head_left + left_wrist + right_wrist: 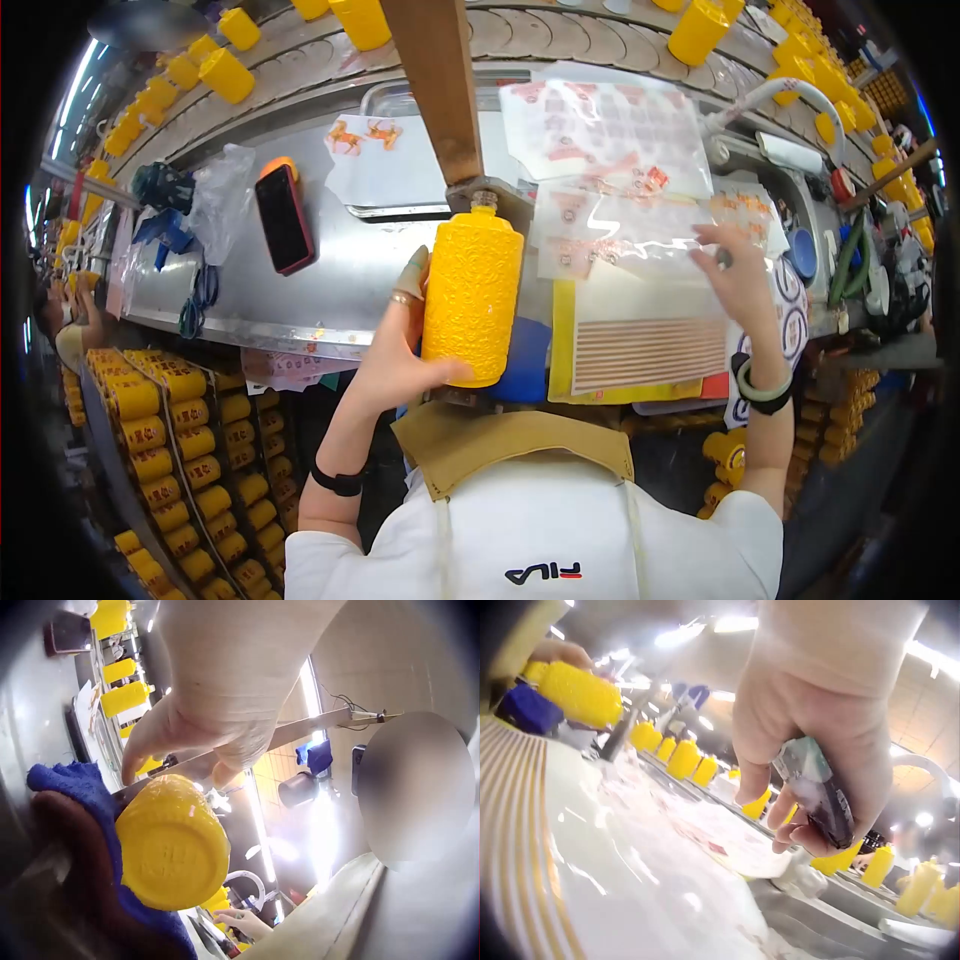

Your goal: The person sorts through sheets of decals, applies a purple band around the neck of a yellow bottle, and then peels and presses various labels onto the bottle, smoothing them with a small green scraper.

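Observation:
A yellow embossed bottle (472, 300) lies at the middle of the bench, its narrow neck by the lower end of a wooden bar. My left hand (392, 345) holds it from the left side, thumb near the base and fingers along the body. In the left wrist view the base of the bottle (176, 859) faces the camera, beside a blue cloth (82, 795). My right hand (738, 275) hovers over the clear printed sheets (625, 235). Its curled fingers hold a small dark tool with a translucent, greenish end (814, 784); its exact kind I cannot tell.
A wooden bar (435, 90) runs down to the bottle. On the left lie a phone (284, 220) and a crumpled plastic bag (222, 190). A striped sheet (650, 350) lies at the front right. Yellow bottles (228, 75) line the conveyor behind; more are stacked below the bench.

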